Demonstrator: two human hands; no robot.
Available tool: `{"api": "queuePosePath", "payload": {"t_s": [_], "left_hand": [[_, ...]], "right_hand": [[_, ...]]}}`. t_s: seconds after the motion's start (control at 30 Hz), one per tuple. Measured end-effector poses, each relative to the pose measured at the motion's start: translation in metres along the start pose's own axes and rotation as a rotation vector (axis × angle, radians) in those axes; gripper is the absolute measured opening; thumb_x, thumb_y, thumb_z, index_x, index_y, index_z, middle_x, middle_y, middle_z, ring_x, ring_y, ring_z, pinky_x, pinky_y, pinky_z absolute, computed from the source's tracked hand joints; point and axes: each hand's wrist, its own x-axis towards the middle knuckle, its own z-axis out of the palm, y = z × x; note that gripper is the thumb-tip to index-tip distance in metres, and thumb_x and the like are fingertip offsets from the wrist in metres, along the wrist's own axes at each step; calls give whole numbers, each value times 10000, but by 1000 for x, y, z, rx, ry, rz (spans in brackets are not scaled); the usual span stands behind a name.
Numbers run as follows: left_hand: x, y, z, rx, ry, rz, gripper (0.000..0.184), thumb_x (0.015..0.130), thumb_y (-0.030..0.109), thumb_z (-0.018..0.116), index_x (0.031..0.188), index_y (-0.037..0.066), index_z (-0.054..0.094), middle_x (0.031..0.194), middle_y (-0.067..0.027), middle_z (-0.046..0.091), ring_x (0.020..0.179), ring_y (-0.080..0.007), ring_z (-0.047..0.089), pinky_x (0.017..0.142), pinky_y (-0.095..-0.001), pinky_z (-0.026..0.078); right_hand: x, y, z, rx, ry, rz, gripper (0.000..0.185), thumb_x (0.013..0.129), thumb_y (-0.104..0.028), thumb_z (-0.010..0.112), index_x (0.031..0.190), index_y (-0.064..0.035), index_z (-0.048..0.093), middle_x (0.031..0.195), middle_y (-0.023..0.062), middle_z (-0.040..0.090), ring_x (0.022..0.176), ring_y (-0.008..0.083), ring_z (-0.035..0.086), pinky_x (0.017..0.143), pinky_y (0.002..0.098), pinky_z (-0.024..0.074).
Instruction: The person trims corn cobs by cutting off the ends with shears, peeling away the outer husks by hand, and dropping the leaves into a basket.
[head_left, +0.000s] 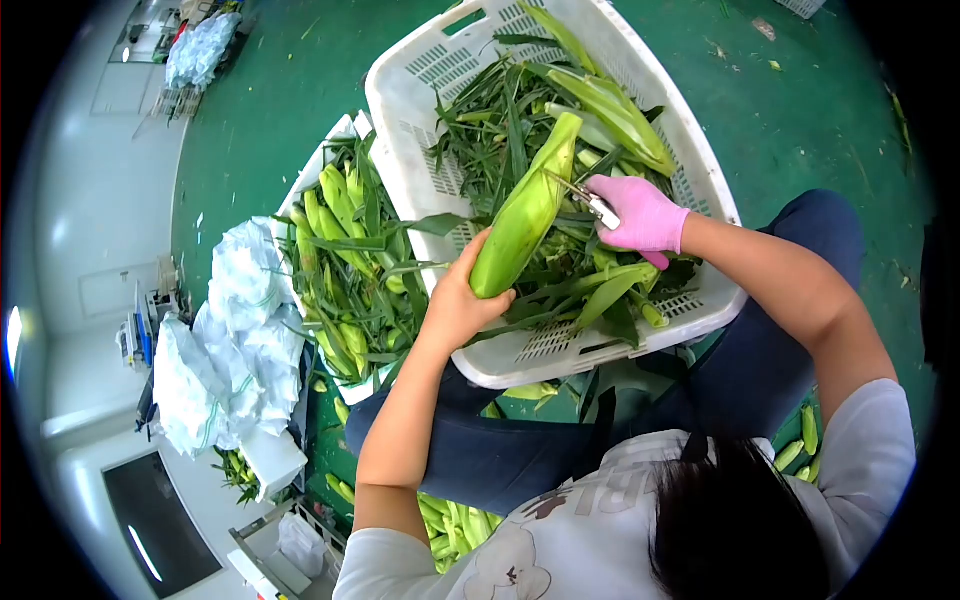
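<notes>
My bare left hand (468,296) is closed round the lower end of an ear of corn (527,215) in its green husk, which slants up over the white basket. In its pink glove, my right hand (640,214) grips a small white-handled cutting tool (603,211). The tool's thin metal end points at the upper part of the corn's husk; whether it touches, I cannot tell. Under both hands, the white perforated basket (395,105) holds loose green leaves (505,120) and several pale green husk pieces (625,120).
Left of the basket, a white crate (308,172) is heaped with unhusked corn (340,205) and leaves. White plastic sacks (235,330) are piled beyond it. More corn (455,525) lies near my crossed legs, with several ears (800,445) on the green floor at right.
</notes>
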Motion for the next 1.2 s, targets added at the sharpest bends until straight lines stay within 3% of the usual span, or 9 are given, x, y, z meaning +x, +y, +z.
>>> {"api": "queuePosePath", "payload": {"t_s": [0.17,0.27,0.4,0.5,0.67,0.83,1.0,1.1,1.2], "left_hand": [[-3,-41,-13,-286,-122,156,761,891,324,712,1545,165,359,1274,-134,646,1108,-232,639,906,-340,529],[-9,-28,-11,-815,-301,-366,754,975,657,346,1571,198,299,1242,-115,638,847,-181,652,540,-287,470],[-4,-6,21,-836,158,61,658,934,291,688,1502,107,410,1354,-79,566,1159,-216,573,934,-345,506],[-1,-5,18,-150,355,203,720,846,195,790,1464,67,442,1349,-83,563,1179,-242,560,1027,-365,446],[0,27,15,71,409,252,631,803,208,802,1334,46,501,1280,-125,563,1136,-250,565,994,-360,457],[6,18,2,-1108,-122,-66,707,883,386,653,1462,115,351,1275,-103,571,975,-180,642,574,-268,550],[2,25,-2,-816,-107,56,936,736,380,845,1477,99,346,1216,-68,578,962,-179,618,709,-306,554],[2,33,-7,-713,-99,97,890,755,189,863,1475,79,353,1314,-67,538,1259,-196,505,1075,-350,403],[4,33,-4,-729,-202,2,853,787,227,837,1482,82,364,1279,-62,555,1065,-157,571,846,-304,505]], "right_hand": [[-12,-6,15,647,-175,150,209,855,-171,624,992,-19,583,695,50,575,577,151,555,571,302,481],[-12,-10,22,1026,-117,26,209,872,-163,622,1028,-30,580,695,21,541,592,128,532,556,285,465],[-5,-30,-7,1206,28,284,314,905,-201,660,1156,-29,582,912,67,637,758,155,602,681,299,523],[-3,-32,-11,1237,128,159,416,898,-241,703,1234,-35,572,1023,61,631,877,146,605,798,299,529],[-10,-56,-44,978,-21,75,530,834,-239,715,1268,2,527,1036,54,616,874,110,615,794,285,522],[9,-42,-35,781,130,-262,527,811,-228,692,1258,8,543,1015,62,653,860,144,627,818,294,523],[11,-50,-54,451,301,-192,531,823,-289,737,1236,0,569,1012,58,649,945,148,616,885,317,496],[-4,-60,-57,790,101,-224,509,849,-253,693,1268,4,558,1031,60,633,916,146,598,839,294,489],[-10,-59,-46,865,55,-235,483,863,-226,649,1280,0,557,1011,49,629,808,112,600,654,253,528]]}}
